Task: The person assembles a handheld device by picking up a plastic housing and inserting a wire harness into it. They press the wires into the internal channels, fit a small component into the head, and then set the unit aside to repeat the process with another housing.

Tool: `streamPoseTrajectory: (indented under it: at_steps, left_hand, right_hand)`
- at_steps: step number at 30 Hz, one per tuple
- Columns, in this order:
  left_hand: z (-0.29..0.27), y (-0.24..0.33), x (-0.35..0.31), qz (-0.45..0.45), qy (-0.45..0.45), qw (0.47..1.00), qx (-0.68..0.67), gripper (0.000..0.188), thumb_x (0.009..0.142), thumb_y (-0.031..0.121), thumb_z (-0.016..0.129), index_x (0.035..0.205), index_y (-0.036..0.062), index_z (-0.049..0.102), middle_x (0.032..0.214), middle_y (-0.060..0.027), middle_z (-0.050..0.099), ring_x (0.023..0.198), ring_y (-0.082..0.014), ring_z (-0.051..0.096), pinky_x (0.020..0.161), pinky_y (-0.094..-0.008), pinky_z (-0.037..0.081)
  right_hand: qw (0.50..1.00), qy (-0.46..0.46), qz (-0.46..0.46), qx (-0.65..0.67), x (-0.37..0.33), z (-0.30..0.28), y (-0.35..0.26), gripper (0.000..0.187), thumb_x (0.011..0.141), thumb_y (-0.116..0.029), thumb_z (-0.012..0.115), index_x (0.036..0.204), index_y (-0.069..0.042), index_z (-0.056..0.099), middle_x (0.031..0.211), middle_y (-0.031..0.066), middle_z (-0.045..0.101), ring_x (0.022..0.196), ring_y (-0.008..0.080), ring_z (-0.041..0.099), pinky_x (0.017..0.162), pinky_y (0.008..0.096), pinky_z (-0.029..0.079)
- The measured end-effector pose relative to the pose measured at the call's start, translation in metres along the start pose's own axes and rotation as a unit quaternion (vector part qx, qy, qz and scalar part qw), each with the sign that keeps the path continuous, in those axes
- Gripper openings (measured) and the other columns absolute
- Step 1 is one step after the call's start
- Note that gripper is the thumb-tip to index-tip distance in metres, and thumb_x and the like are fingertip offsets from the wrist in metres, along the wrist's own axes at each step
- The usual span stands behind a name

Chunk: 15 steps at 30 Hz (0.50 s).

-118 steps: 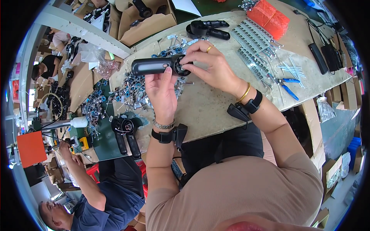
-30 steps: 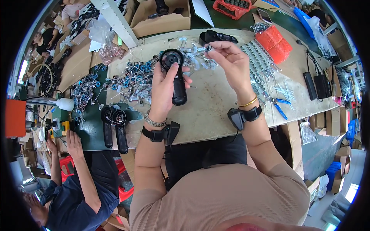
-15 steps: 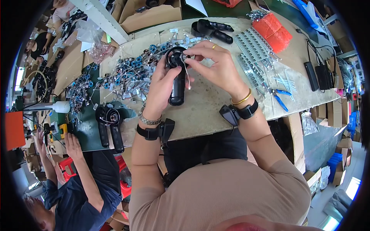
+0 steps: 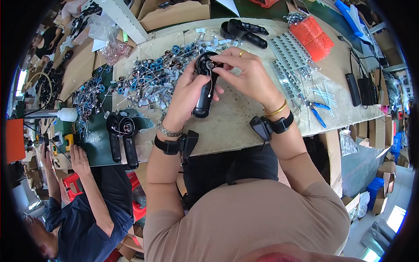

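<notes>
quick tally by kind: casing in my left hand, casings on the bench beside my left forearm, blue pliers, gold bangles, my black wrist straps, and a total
Casing in left hand: 1
Casings beside the left forearm: 2
Blue pliers: 1
Gold bangle: 1
Black wrist straps: 2
Total: 7

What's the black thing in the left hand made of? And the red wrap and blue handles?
Black thing: probably hard plastic, smooth and glossy, because light glints off it. Red wrap: likely thin plastic, with shiny crinkles. Blue handles: smooth, evenly coloured plastic or rubber; can't tell which.
</notes>
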<state>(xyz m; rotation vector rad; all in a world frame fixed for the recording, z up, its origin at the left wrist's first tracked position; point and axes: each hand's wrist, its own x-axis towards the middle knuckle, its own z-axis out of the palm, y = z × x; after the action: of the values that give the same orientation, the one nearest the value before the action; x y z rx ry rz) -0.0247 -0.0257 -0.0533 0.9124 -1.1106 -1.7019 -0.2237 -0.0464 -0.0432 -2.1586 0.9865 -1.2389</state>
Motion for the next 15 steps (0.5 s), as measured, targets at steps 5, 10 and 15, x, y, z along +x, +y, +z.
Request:
streamPoseTrajectory:
  at_steps: [5, 10, 15]
  left_hand:
    - [0.0001, -0.0003, 0.0005, -0.003, -0.007, 1.0, 0.003, 0.049, 0.098, 0.004, 0.049, 0.145, -0.0018, 0.042, 0.112, -0.0138, 0.063, 0.079, -0.0228, 0.072, 0.063, -0.0319, 0.06]
    - [0.001, 0.001, -0.0003, -0.009, -0.009, 1.0, 0.014, 0.047, 0.096, 0.004, 0.048, 0.143, -0.002, 0.044, 0.11, -0.013, 0.064, 0.074, -0.0212, 0.071, 0.062, -0.0312, 0.059]
    - [0.0004, 0.0017, -0.0007, -0.015, -0.023, 0.999, 0.017, 0.045, 0.096, 0.004, 0.047, 0.141, -0.0021, 0.045, 0.109, -0.0124, 0.064, 0.071, -0.0199, 0.07, 0.061, -0.0301, 0.057]
  right_hand:
    - [0.999, 0.007, -0.032, -0.039, 0.0008, -0.0021, 0.0009, 0.027, 0.087, -0.003, 0.079, 0.113, -0.002, 0.076, 0.096, 0.008, 0.069, 0.079, 0.0182, 0.066, 0.069, 0.0302, 0.054]
    - [0.998, -0.007, -0.024, -0.062, 0.0004, -0.0007, -0.001, 0.024, 0.086, -0.004, 0.078, 0.11, -0.001, 0.075, 0.094, 0.0088, 0.067, 0.08, 0.0202, 0.066, 0.069, 0.0315, 0.054]
    - [0.997, -0.006, -0.054, -0.054, 0.0013, -0.0006, 0.0026, 0.023, 0.086, -0.003, 0.077, 0.108, 0.0, 0.074, 0.092, 0.0097, 0.065, 0.08, 0.0219, 0.065, 0.069, 0.0328, 0.054]
